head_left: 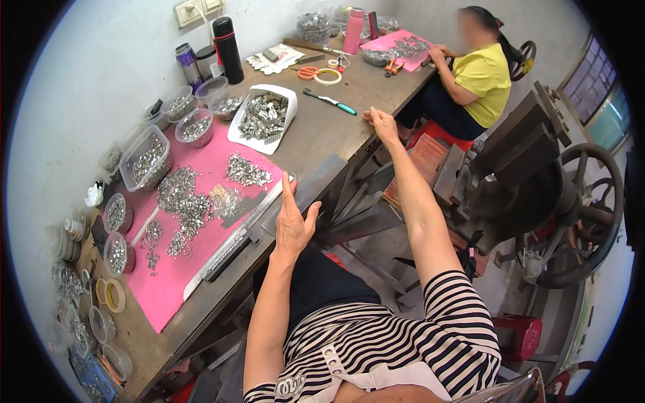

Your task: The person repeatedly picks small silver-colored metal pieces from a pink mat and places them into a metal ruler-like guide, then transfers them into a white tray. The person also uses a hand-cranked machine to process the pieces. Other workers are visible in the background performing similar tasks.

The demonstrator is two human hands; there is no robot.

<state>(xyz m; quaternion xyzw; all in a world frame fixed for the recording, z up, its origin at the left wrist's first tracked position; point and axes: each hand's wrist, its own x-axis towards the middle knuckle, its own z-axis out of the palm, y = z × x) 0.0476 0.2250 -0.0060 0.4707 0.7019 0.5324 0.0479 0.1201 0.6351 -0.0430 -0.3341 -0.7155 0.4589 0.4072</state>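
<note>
My left hand is at the table's near edge, fingers stretched out and thumb apart, with the fingertips by the end of a long metal strip. Past the table's edge to the right, my right hand hangs with its fingers curled together; whatever they hold, if anything, is hidden. Left of my left hand, heaps of small shiny metal pieces lie on a pink sheet. A white scoop-shaped tray full of metal parts stands beyond. A toothbrush lies on the tabletop near my right hand.
Plastic tubs of metal pieces line the wall side. Farther back are orange scissors, a tape roll, white gloves and a black flask. A person in yellow sits at the far end. At right stands a machine with a handwheel.
</note>
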